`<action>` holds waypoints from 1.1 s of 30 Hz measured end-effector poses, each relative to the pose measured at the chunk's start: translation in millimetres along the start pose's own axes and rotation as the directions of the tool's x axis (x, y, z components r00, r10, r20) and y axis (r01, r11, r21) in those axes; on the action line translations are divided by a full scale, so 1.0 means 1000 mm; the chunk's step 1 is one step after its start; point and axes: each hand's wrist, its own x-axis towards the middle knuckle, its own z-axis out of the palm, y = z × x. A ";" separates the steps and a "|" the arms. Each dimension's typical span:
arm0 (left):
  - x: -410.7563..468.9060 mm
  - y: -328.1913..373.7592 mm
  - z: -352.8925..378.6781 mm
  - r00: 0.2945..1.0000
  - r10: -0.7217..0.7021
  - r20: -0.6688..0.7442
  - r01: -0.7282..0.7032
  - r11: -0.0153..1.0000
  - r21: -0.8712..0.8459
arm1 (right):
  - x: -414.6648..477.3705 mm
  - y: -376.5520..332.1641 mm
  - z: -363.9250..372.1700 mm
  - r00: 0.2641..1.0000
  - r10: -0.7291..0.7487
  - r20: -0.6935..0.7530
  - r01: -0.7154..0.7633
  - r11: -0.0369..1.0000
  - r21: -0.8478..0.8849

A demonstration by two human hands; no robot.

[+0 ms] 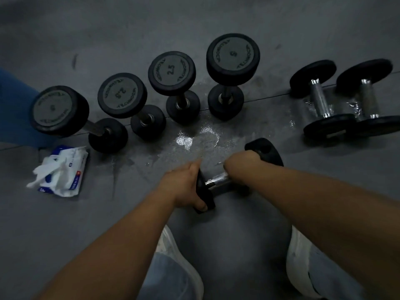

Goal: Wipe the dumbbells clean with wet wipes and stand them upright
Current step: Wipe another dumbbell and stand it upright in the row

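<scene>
Together, left hand [186,187], right hand [243,163] gripping dumbbell [217,180]

Second upright dumbbell [122,95] top: 2.5. Third upright dumbbell [171,70]: 2.5. Fourth upright dumbbell [233,53]: 5.

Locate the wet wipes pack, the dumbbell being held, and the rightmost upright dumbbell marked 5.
wet wipes pack [75,167], head view, printed wrapper.
held dumbbell [217,179], head view, chrome handle.
rightmost upright dumbbell marked 5 [233,53], head view, grey top face.

Black dumbbells [171,71] (chrome handles); white-blue wipes pack [71,169].
</scene>
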 end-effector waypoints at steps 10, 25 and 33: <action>-0.020 -0.008 0.003 0.989 0.049 -0.136 -0.068 0.988 -0.141 | -0.029 -0.024 0.049 0.927 0.204 -0.315 0.000 0.839 0.544; -0.010 -0.005 0.008 0.992 -0.052 -0.111 0.040 0.993 -0.107 | -0.042 -0.033 0.062 0.870 0.338 -0.360 0.073 0.633 0.771; -0.002 -0.020 0.003 0.995 -0.086 -0.055 0.065 0.947 -0.314 | -0.036 -0.018 0.047 0.908 0.233 -0.349 0.082 0.717 0.693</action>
